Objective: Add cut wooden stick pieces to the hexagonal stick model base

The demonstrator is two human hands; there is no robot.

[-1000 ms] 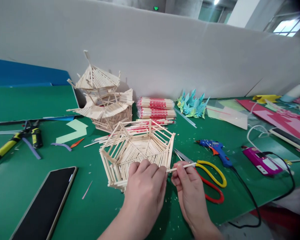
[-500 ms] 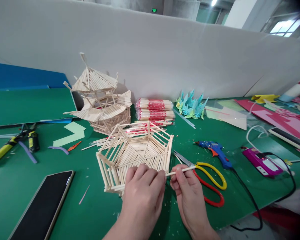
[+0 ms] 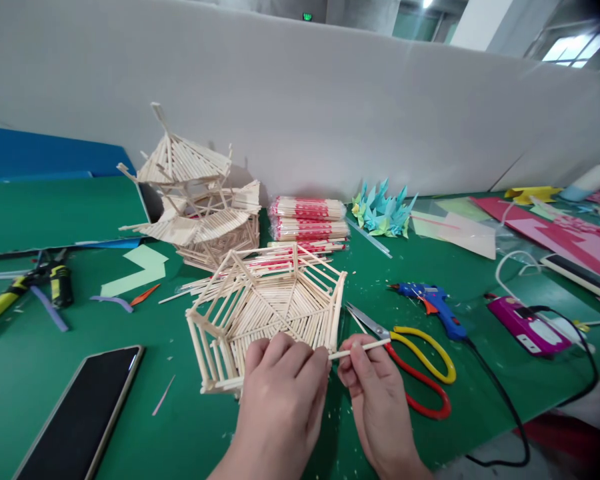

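Observation:
A many-sided frame of thin wooden sticks [image 3: 265, 307] rests on the green table, its floor laid with rows of sticks. My left hand [image 3: 283, 397] is closed over the frame's near edge; its fingertips are hidden behind the knuckles. Beside it, my right hand [image 3: 377, 393] pinches a single wooden stick [image 3: 340, 354] between thumb and fingers. That stick's left end reaches the frame's near right corner by my left hand. Just right of my right hand lie scissors [image 3: 380, 329] with one yellow and one red handle.
A stick pagoda model [image 3: 195, 193] stands behind, near wrapped stick bundles [image 3: 307, 219] and blue folded paper [image 3: 384, 210]. To the right are a blue glue gun [image 3: 435, 303] with a cord and a purple device [image 3: 527, 325]. A phone [image 3: 80, 413] and pliers [image 3: 35, 283] lie left.
The view has shifted slightly. Both hands keep their grip, and the frame and the stick have moved only a little, slightly left and downward in the picture.

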